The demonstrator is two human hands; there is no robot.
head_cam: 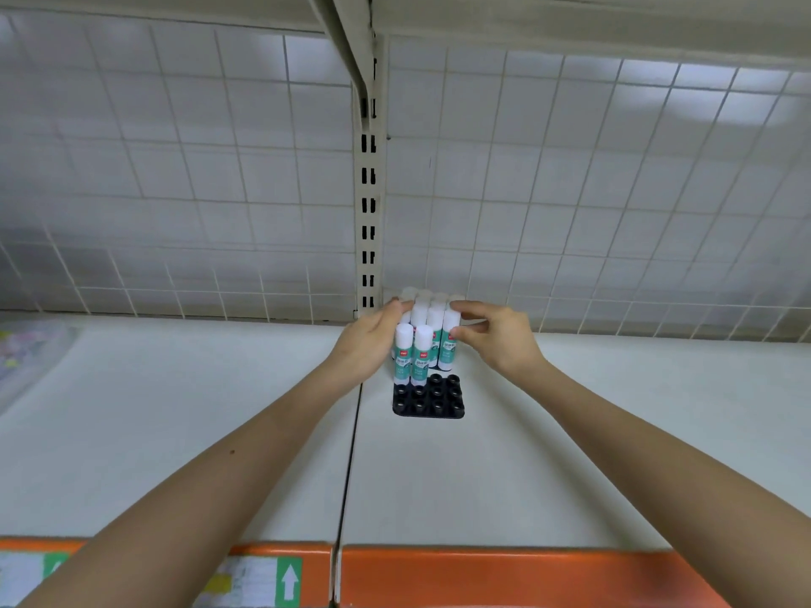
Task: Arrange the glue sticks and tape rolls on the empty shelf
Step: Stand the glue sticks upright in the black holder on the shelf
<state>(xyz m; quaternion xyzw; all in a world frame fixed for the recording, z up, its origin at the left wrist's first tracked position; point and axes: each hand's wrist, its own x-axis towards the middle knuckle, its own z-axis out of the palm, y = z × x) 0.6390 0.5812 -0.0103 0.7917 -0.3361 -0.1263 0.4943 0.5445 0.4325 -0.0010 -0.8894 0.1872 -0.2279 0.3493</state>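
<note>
Left hand (371,342), right hand (498,340) grip glue sticks (422,348).

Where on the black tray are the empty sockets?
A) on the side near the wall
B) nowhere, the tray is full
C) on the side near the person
C: the black tray shows open sockets along its near edge; the glue sticks stand behind them, with the left hand and the right hand at their sides.
</note>
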